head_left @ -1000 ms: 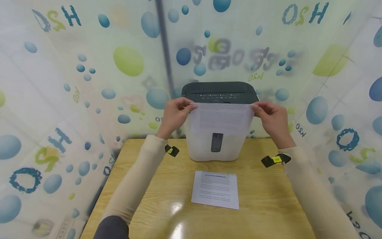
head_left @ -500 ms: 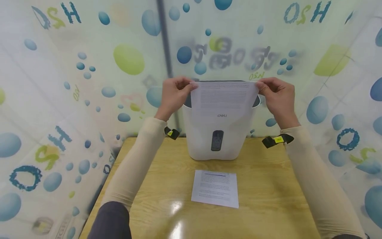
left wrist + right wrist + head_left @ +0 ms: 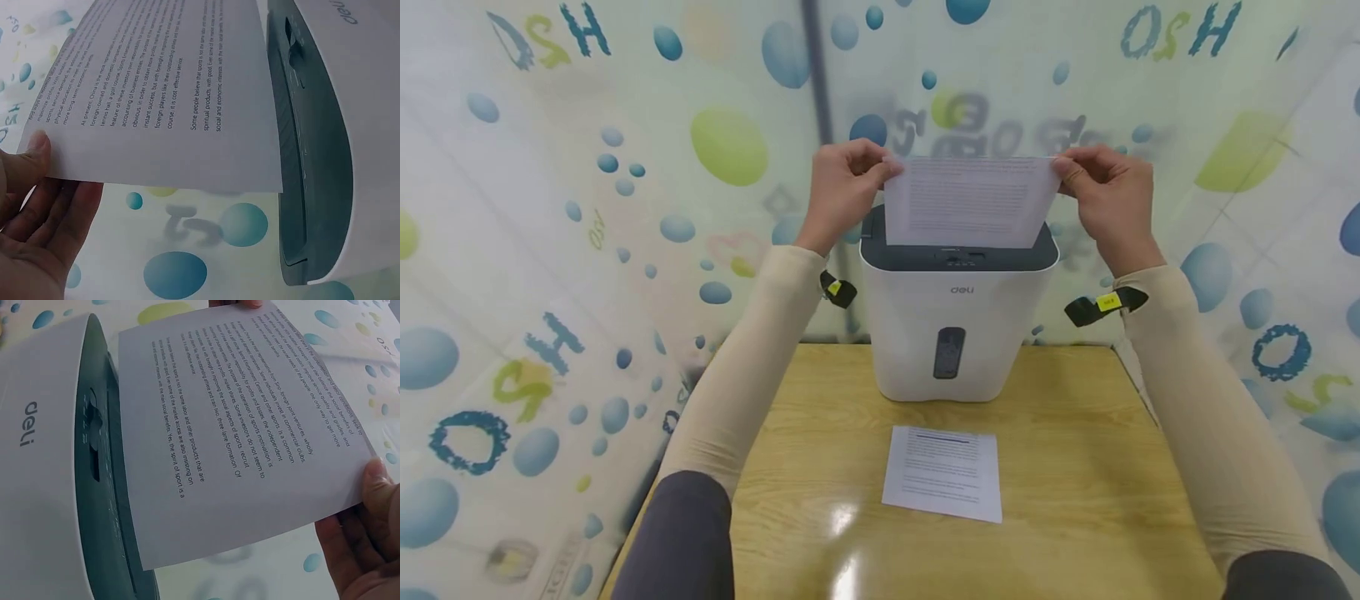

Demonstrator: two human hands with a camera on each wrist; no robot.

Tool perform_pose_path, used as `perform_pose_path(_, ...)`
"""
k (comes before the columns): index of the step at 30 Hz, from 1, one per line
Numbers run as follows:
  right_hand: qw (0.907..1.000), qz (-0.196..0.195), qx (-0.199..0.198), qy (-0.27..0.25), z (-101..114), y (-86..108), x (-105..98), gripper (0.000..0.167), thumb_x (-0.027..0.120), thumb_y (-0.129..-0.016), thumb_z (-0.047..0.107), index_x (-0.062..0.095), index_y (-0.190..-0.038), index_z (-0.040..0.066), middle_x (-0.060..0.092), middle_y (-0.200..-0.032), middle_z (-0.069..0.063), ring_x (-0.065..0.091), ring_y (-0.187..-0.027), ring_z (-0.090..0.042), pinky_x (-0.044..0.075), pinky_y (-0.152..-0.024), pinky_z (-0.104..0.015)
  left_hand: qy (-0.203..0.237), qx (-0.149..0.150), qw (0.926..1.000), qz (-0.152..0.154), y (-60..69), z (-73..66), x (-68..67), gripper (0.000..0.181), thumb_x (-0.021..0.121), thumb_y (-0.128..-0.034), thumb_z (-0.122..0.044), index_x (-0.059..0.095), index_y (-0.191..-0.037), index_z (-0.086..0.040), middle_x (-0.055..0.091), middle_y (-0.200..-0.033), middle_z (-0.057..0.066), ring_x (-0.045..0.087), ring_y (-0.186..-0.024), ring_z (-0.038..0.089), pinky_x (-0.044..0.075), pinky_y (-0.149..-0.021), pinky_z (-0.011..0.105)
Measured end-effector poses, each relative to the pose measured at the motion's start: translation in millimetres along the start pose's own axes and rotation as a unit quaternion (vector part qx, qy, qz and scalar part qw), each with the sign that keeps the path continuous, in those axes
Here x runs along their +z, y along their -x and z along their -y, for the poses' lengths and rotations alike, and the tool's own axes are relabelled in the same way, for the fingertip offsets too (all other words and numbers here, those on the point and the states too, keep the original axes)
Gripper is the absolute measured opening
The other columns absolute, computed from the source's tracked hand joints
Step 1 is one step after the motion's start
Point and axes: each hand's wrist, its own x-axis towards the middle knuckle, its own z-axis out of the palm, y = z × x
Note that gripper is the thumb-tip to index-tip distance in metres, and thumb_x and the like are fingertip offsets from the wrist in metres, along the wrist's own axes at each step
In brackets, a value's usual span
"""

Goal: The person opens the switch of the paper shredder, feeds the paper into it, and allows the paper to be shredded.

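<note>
A printed sheet of paper (image 3: 970,200) is held upright by its two upper corners above a white paper shredder (image 3: 955,325) with a dark top. My left hand (image 3: 846,187) pinches the left corner between thumb and fingers; my right hand (image 3: 1108,200) pinches the right one. Both wrist views show the thumbs lying on the printed face of the paper (image 3: 156,144). The sheet's lower edge hangs close over the shredder's dark top (image 3: 103,437), in front of the slot area. Whether that edge touches the top I cannot tell.
Another printed sheet (image 3: 943,475) lies flat on the wooden table (image 3: 1075,467), in front of the shredder. Behind and on both sides hangs a curtain (image 3: 625,275) patterned with blue and green ovals. A dark strap end (image 3: 1105,306) sticks out from the right wrist.
Both hands have risen, lifting the sheet from in front of the shredder's white body to above its dark top. The shredder's front is uncovered now; the sheet on the table stays put.
</note>
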Motion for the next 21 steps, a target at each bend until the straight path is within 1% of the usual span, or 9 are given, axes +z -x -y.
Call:
perform_pose_path(3,0.9997,0.004,0.011,0.02,3,-12.4,0,0.026,0.084,-0.082,0.02,0.08,-0.104,0.007,0.075,-0.091,0.005,0.072,-0.082,-0.011,0.058,-0.077,-0.015,0.007,-0.017,0.9998,0.005,-11.0,0.7,1.4,0.01,0.074,-0.0947,-0.013,0.079,-0.097,-0.004,0.078,-0.095,0.01,0.072,-0.08,0.014,0.06,-0.081,0.028)
perform_pose_path(6,0.9991,0.013,0.019,0.034,4,-23.2,1,0.027,0.083,-0.083,0.021,0.08,-0.106,0.008,0.074,-0.094,0.005,0.071,-0.086,-0.011,0.058,-0.079,-0.016,0.005,-0.03,0.9995,0.01,-20.7,2.7,2.2,0.012,0.075,-0.0946,-0.014,0.079,-0.099,-0.005,0.078,-0.095,0.008,0.073,-0.081,0.014,0.06,-0.081,0.026)
perform_pose_path(10,0.9992,0.028,0.022,0.021,3,-34.7,3,0.025,0.082,-0.084,0.019,0.079,-0.106,0.006,0.073,-0.095,0.003,0.07,-0.088,-0.012,0.058,-0.08,-0.016,0.003,-0.042,0.999,0.013,-33.0,8.8,3.4,0.012,0.076,-0.0939,-0.016,0.079,-0.099,-0.005,0.077,-0.093,0.004,0.073,-0.081,0.013,0.06,-0.08,0.024)
perform_pose_path(13,0.9992,0.037,0.015,0.001,-1,-42.9,4,0.021,0.081,-0.085,0.016,0.079,-0.103,0.004,0.073,-0.092,0.002,0.069,-0.086,-0.013,0.058,-0.079,-0.016,0.005,-0.051,0.9986,0.016,-42.0,13.7,4.8,0.012,0.076,-0.0939,-0.016,0.078,-0.098,-0.005,0.077,-0.094,0.004,0.072,-0.082,0.013,0.06,-0.081,0.025)
perform_pose_path(16,0.9989,0.045,0.009,-0.007,-7,-50.8,5,0.019,0.082,-0.085,0.015,0.079,-0.1,0.003,0.074,-0.089,0.001,0.069,-0.082,-0.013,0.058,-0.078,-0.017,0.005,-0.071,0.9973,0.018,-49.3,17.8,5.9,0.011,0.075,-0.0947,-0.017,0.079,-0.098,-0.007,0.077,-0.098,0.005,0.071,-0.085,0.014,0.06,-0.083,0.027)
perform_pose_path(18,0.9986,0.05,0.011,-0.008,-11,-55.6,5,0.019,0.082,-0.085,0.015,0.079,-0.1,0.004,0.074,-0.089,0.001,0.069,-0.081,-0.013,0.058,-0.077,-0.017,0.003,-0.086,0.9961,0.02,-53.1,20.6,6.8,0.011,0.075,-0.0951,-0.018,0.079,-0.099,-0.008,0.077,-0.1,0.005,0.071,-0.087,0.015,0.06,-0.084,0.028)
perform_pose_path(21,0.9985,0.054,0.012,0.003,-16,-61.9,4,0.019,0.081,-0.085,0.017,0.079,-0.1,0.005,0.073,-0.089,0.002,0.07,-0.081,-0.012,0.058,-0.077,-0.016,0.003,-0.094,0.9953,0.023,-58.1,25.1,9.6,0.012,0.075,-0.095,-0.017,0.079,-0.1,-0.007,0.077,-0.102,0.005,0.07,-0.088,0.015,0.06,-0.084,0.029)
